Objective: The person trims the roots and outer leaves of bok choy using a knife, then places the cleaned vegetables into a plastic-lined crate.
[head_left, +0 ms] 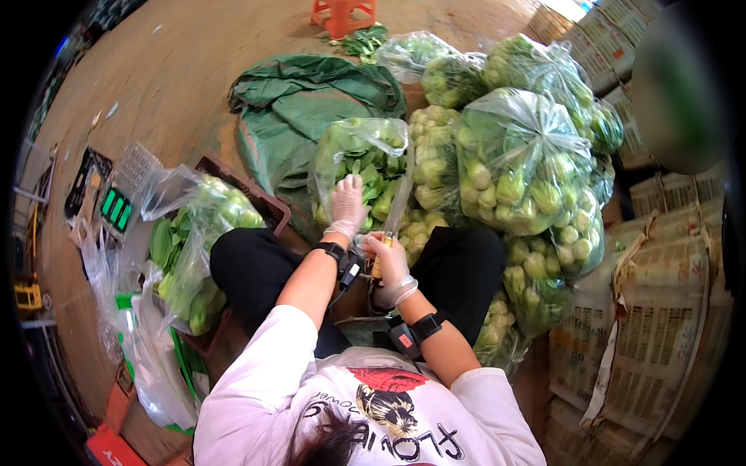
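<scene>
My left hand point(348, 204), in a thin clear glove, lies palm down over the leafy bok choy point(373, 175) in an open clear plastic bag point(319, 169). Its fingers point away from me, and no object shows in its grasp, though the palm is hidden. Just right of it, my right hand point(393, 265), gloved too, is closed around the yellow handle point(377, 269) of a tool. The tool's working end cannot be made out. The open bag stands in front of my knees, its loose rim folded up at the right.
Knotted bags of bok choy point(524, 157) are piled to the right, beside strapped cartons point(658, 326). A green woven sack point(297, 99) lies ahead. Leftward are another bag of bok choy point(192, 250), a brown crate point(256, 195) and a scale with a green display point(115, 208). A red stool point(342, 17) stands beyond.
</scene>
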`<state>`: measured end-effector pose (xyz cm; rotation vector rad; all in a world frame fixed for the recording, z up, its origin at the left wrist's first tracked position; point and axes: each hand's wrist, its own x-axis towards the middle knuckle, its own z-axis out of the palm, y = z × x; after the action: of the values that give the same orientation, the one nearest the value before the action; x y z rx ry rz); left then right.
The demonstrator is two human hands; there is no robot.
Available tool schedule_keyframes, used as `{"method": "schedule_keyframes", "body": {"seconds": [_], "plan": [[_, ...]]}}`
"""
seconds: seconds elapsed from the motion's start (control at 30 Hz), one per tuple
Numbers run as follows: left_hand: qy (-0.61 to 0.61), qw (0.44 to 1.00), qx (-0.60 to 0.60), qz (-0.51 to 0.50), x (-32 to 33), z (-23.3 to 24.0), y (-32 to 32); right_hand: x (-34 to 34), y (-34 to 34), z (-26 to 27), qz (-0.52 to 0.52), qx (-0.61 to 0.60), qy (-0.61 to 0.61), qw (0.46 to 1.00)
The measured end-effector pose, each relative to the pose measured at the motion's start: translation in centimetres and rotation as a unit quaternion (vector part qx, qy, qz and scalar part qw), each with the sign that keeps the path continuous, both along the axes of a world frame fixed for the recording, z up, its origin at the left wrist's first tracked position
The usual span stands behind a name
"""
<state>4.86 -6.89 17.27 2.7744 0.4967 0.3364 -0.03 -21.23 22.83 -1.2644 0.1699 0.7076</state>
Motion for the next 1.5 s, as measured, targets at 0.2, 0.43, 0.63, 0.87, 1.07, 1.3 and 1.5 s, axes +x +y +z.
{"method": "schedule_keyframes", "body": {"seconds": [0.2,0.43,0.63,0.87,1.07,1.3,1.5], "plan": [[0.001,0.951,-0.302,0.069,0.7,-0.8,2.8,4.3,-0.4,8.6,0.047,0.021,-0.101,0.994],[-0.159,0.23,-0.952,0.124,-2.0,3.4,3.2,1.4,-2.2,8.4,-0.073,-0.019,-0.09,0.993],[-0.167,0.069,-0.978,0.105,-6.1,7.6,-4.7,-2.7,-4.1,7.0,-0.084,-0.137,-0.194,0.968],[-0.016,0.431,-0.902,0.001,-8.9,12.0,-7.7,-1.0,-4.6,7.3,-0.114,-0.194,-0.525,0.821],[0.122,0.801,-0.574,-0.117,-11.9,16.9,2.6,-0.3,-6.0,13.1,-0.052,-0.123,-0.37,0.919],[-0.019,0.918,0.015,-0.396,-10.7,20.3,-6.1,-4.0,-8.4,12.0,0.09,-0.17,-0.35,0.917],[0.113,0.855,-0.422,-0.279,-9.5,18.1,-2.8,-3.1,-6.2,10.6,0.048,-0.011,-0.301,0.952]]}}
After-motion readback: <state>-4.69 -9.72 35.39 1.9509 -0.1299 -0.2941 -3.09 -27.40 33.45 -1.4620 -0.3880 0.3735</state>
